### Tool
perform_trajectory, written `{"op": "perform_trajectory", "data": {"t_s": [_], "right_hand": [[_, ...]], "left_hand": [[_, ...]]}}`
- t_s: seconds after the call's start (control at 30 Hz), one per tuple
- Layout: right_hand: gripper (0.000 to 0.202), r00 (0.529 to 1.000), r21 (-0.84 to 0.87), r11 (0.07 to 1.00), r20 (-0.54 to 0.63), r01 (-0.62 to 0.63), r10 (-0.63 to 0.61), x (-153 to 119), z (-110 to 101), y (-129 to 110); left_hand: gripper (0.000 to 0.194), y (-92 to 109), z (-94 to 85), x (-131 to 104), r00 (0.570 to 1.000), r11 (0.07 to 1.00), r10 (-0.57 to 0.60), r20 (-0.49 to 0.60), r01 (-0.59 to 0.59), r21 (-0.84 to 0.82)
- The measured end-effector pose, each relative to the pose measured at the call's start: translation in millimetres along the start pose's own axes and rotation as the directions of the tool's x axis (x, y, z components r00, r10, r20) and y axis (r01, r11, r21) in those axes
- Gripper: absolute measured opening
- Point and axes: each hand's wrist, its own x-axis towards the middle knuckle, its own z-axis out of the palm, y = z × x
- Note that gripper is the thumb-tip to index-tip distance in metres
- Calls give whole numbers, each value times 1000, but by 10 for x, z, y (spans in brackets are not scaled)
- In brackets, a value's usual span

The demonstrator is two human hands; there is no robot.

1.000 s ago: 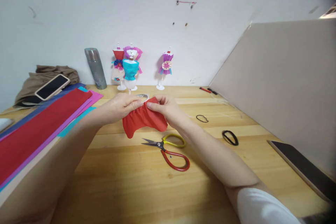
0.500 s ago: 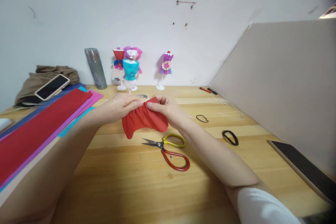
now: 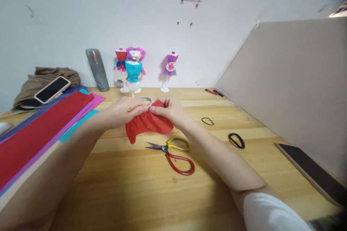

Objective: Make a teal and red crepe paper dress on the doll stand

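Between my two hands hangs a piece of red crepe paper [image 3: 149,123], gathered into pleats along its top edge. My left hand [image 3: 127,111] pinches that edge at its left end, thumb on top. Thumb and fingers of my right hand [image 3: 169,110] grip the same edge close by, at the right. Behind the paper, a roll of tape [image 3: 145,99] lies partly hidden by my hands. Just below the paper, scissors [image 3: 164,148] with one yellow and one red handle rest on the table, blades pointing left.
Small dress forms [image 3: 133,72] in coloured paper stand by the wall, near a grey flask [image 3: 97,70]. Coloured paper sheets [image 3: 46,126] and a phone [image 3: 52,90] are at the left. Black hair ties [image 3: 236,140] and a dark tablet-like slab [image 3: 309,173] lie right.
Both hands keep hold of the red crepe paper in nearly the same place. The view has shifted slightly, and more of the tape roll shows behind the paper.
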Motion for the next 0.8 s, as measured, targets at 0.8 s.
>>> {"op": "perform_trajectory", "data": {"t_s": [0.8], "right_hand": [[24,999,47,998,-30,41,-40,-13,-64,-78]], "left_hand": [[49,-106,-59,10,999,998,19,30,-18,-56]]}}
